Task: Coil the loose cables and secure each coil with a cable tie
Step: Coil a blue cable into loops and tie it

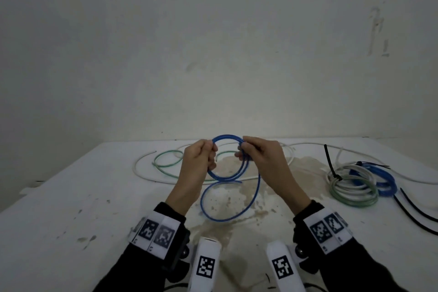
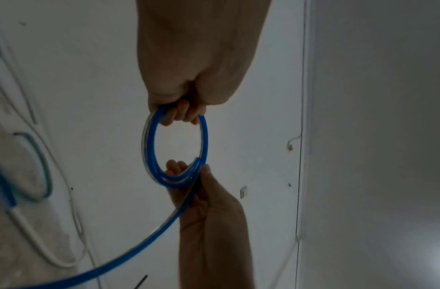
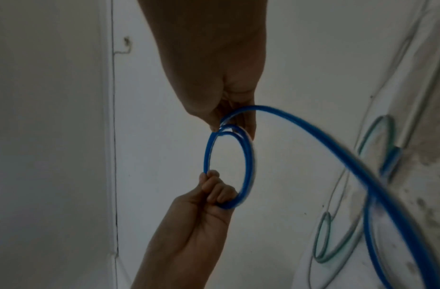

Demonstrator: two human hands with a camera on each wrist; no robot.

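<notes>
The left hand [image 1: 199, 159] and the right hand [image 1: 260, 156] are each pinching opposite sides of a blue cable [image 1: 227, 175], holding its small coil above the desk [image 1: 71, 208] while its loose end is hanging in a loop below. Bundled coils [image 1: 353, 187] with a black cable tie [image 1: 331, 163] are lying to the right, and a green cable [image 1: 166, 166] and a white cable [image 1: 147, 173] are lying loose behind the hands.

Blue cable [image 3: 357, 166] tail blurred in right wrist view; black cable ties [image 1: 417, 214] cut by right edge.
</notes>
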